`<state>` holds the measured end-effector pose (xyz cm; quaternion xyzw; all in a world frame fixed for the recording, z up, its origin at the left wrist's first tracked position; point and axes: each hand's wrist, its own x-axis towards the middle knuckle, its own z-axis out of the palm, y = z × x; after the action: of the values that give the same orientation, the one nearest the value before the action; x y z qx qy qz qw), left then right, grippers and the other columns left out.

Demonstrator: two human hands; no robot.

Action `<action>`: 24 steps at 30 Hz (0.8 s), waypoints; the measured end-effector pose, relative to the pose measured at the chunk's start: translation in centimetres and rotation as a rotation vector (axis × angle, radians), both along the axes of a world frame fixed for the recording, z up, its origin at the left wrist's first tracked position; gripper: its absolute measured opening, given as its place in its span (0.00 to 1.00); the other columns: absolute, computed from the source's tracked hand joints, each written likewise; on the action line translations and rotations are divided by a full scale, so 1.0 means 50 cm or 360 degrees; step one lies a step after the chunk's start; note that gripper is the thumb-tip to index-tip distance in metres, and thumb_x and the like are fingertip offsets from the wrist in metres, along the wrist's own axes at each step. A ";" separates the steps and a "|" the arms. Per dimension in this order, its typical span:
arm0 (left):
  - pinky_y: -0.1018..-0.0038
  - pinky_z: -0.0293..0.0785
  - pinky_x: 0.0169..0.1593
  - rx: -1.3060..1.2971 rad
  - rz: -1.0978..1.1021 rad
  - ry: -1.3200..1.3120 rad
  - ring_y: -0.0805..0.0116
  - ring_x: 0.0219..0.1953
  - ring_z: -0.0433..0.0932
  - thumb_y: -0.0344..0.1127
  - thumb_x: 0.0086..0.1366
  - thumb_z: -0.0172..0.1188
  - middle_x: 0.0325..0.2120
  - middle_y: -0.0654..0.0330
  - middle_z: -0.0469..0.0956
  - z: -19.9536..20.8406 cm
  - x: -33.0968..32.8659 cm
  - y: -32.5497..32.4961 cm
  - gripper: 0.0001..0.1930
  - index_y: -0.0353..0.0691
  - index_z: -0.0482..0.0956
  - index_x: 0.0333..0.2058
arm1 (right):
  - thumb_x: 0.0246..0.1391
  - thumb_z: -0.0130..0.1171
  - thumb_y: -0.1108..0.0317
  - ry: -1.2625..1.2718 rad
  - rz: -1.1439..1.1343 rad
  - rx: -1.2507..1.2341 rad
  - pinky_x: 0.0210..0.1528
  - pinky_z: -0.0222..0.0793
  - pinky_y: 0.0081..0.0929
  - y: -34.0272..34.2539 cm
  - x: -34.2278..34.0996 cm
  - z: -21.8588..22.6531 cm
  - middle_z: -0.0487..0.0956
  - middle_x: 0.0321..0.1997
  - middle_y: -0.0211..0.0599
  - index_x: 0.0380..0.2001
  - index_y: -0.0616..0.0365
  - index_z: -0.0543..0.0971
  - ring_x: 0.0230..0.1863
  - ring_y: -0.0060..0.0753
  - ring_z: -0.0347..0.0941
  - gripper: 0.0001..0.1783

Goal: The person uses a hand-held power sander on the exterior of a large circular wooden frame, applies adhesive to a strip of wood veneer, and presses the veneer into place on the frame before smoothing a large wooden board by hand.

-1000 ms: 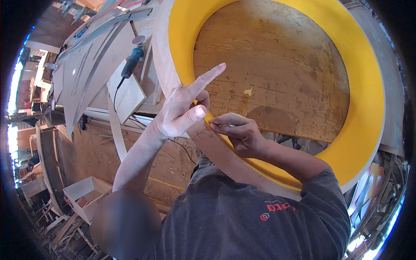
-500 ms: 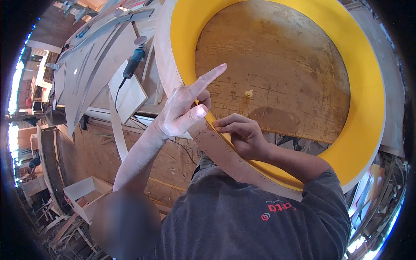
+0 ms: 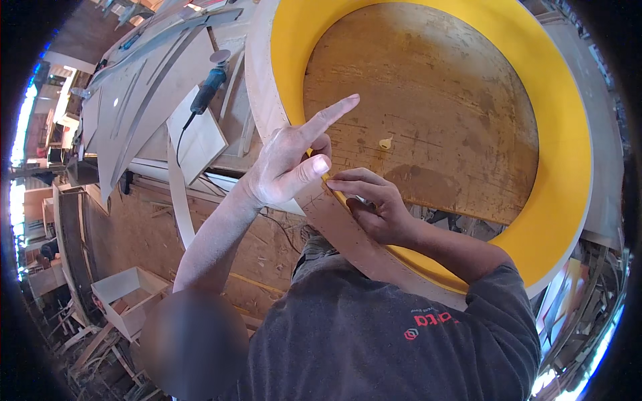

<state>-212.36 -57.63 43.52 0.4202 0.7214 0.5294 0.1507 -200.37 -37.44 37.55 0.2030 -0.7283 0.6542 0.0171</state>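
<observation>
A large pale wooden ring [image 3: 348, 230] with a smooth yellow lining [image 3: 562, 154] lies in front of me. My left hand [image 3: 284, 164] is at its near left rim. Its index finger points out over the opening and the thumb stands out, while the other fingers curl on the lining's edge. Close by on the right, my right hand [image 3: 378, 207] has its fingertips on the same yellow edge. The right thumb is bent below them, on the inner side. What lies under the left hand's curled fingers is mostly hidden.
Inside the ring shows a worn brown board [image 3: 428, 100] with a small pale yellow scrap [image 3: 386, 143]. A blue corded disc sander [image 3: 210, 90] lies on the left among cut panels [image 3: 157, 110]. An open white box [image 3: 130, 294] stands on the floor by wood offcuts [image 3: 93, 351].
My left hand has shifted slightly right along the rim. The right fingers have straightened a little and moved up, widening the gap to the thumb. The view has tilted slightly.
</observation>
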 end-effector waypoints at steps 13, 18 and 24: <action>0.68 0.60 0.23 -0.0088 -0.0013 0.0082 0.70 0.14 0.67 0.70 0.72 0.41 0.12 0.64 0.68 -0.003 -0.005 -0.001 0.47 0.37 0.53 0.76 | 0.36 0.46 0.94 0.0099 -0.0011 0.0075 0.52 0.77 0.31 0.005 -0.018 -0.011 0.84 0.48 0.45 0.48 0.59 0.87 0.51 0.45 0.82 0.36; 0.68 0.60 0.22 -0.0043 -0.0015 0.0094 0.69 0.13 0.67 0.70 0.72 0.42 0.12 0.63 0.68 -0.006 -0.006 0.000 0.48 0.37 0.52 0.76 | 0.36 0.45 0.95 0.0097 -0.0019 0.0047 0.52 0.77 0.31 0.003 -0.019 -0.015 0.84 0.47 0.44 0.47 0.59 0.87 0.50 0.44 0.81 0.36; 0.68 0.60 0.22 -0.0016 0.0001 0.0084 0.68 0.13 0.68 0.70 0.72 0.43 0.12 0.62 0.69 -0.005 -0.003 0.003 0.48 0.37 0.53 0.76 | 0.36 0.45 0.95 0.0127 -0.0036 0.0034 0.50 0.77 0.30 0.000 -0.017 -0.017 0.83 0.46 0.44 0.47 0.59 0.87 0.49 0.44 0.81 0.36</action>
<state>-212.52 -57.48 43.26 0.4330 0.7280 0.5145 0.1337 -201.24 -37.44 36.70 0.2209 -0.7363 0.6375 0.0514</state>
